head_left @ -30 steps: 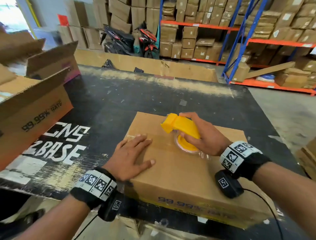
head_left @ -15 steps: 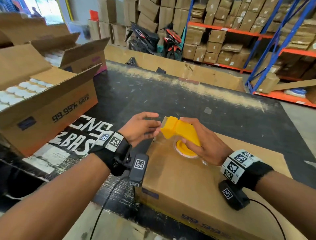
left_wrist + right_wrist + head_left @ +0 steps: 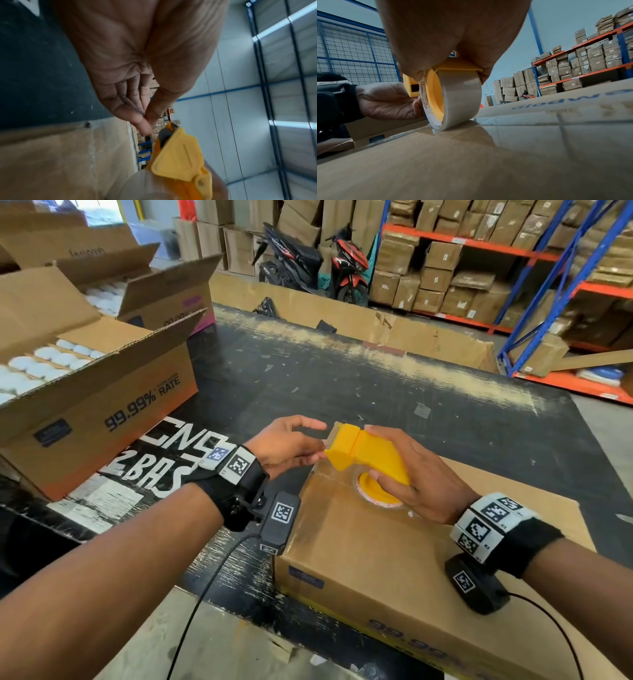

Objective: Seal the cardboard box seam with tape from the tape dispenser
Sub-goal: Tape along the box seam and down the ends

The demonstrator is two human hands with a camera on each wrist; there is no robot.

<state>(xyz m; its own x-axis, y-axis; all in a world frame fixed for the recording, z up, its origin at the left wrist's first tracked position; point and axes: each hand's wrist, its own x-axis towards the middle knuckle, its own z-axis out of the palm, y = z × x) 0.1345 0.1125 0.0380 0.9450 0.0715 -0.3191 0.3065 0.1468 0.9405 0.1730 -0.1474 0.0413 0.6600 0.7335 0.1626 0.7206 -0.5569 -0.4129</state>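
Both hands [image 3: 356, 463] masking tape dispenser [image 3: 368, 455] nose.

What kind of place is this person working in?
Most likely a warehouse or packing depot. Tall blue-and-orange shelving racks are stacked with cardboard cartons, an open carton of white items sits on the worktable, and two motorbikes are parked indoors.

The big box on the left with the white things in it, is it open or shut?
Open. The box's flaps stand up and outward, and rows of white round items show inside from above.
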